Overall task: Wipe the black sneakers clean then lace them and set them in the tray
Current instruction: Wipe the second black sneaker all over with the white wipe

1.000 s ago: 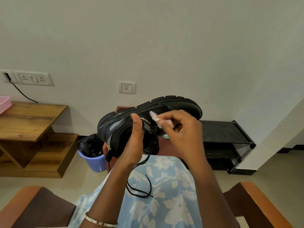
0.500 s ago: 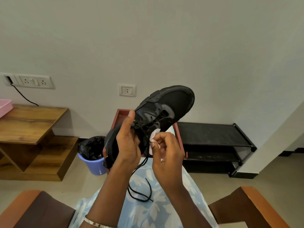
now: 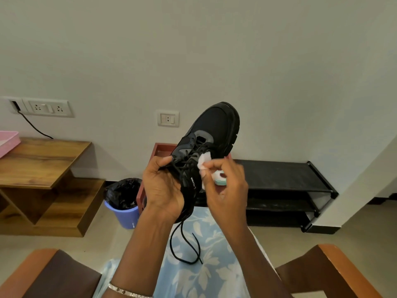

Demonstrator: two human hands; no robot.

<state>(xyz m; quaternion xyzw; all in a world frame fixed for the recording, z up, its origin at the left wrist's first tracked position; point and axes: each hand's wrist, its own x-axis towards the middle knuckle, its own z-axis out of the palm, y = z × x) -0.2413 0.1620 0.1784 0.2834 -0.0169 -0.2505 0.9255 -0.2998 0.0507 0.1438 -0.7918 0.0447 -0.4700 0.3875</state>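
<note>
Black mesh sneaker (image 3: 217,130) with a chunky sole, the only one in view, is held in the air above the person's lap. Its toe points up and away, in front of one red-brown tray (image 3: 160,147). The left hand (image 3: 163,190) grips its heel end, fingers curled round the collar and thumb by the laces. The right hand (image 3: 225,183) pinches one small white wipe (image 3: 204,161) between thumb and fingertips, against the sneaker's side beside the eyelets. One loose black lace (image 3: 184,244) hangs from the shoe in a loop over the blue floral cloth (image 3: 206,276) on the lap. White lettering on the sneaker's side is too small to read. By the wall stand one black two-shelf rack (image 3: 279,175), one purple bin (image 3: 126,214) and one wooden table (image 3: 40,160) bearing one pink tray (image 3: 8,140). Two switch plates are on the wall.
</note>
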